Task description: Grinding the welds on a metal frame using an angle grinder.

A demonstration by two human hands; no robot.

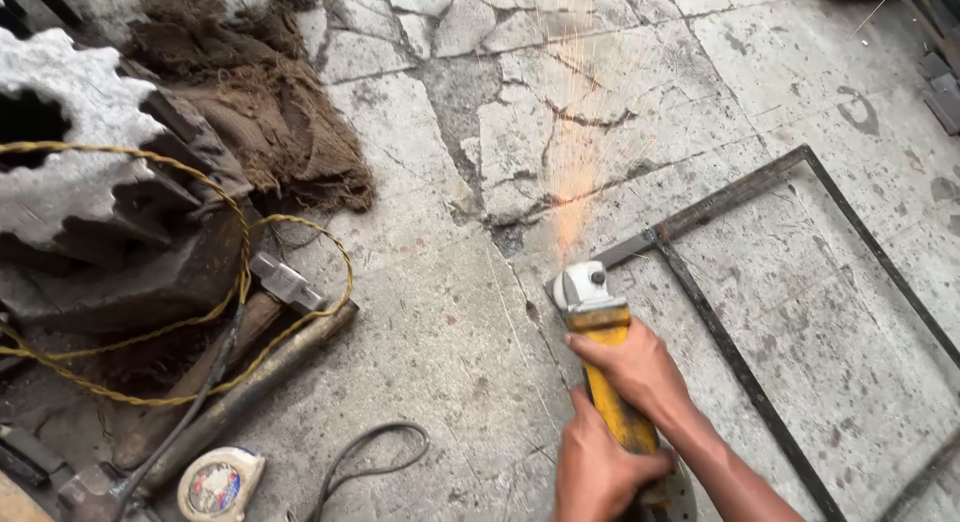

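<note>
Grinder: the grinder (600, 327) is yellow with a grey-white head. It lies low in the middle of the view, and the head sits at the corner of the frame (745, 372).
Right hand: the right hand (632, 367) is closed around the front part of the yellow body, just behind the head, fingers wrapped over the top.
Left hand: the left hand (597, 469) is closed around the rear part of the body, nearer to the person, just behind the right hand.
Sparks: orange sparks (572, 197) go up from the head, away from the person, in a narrow fan over the floor.
Frame: dark, rusty flat bars joined to a rectangle, lying flat on the floor at the right. One corner is bright where the head meets it.
Floor: the floor (430, 312) is grey concrete, stained, with many cracks.
Left side: a hammer (285, 282) lies on a pipe (255, 382), a yellow cord (240, 272) loops around them, a tape measure (220, 484) is at the bottom edge and a black cable (365, 460) is beside it.
Far left: brown sacking (265, 112) and a pale, rough block (65, 152) with holes.
</note>
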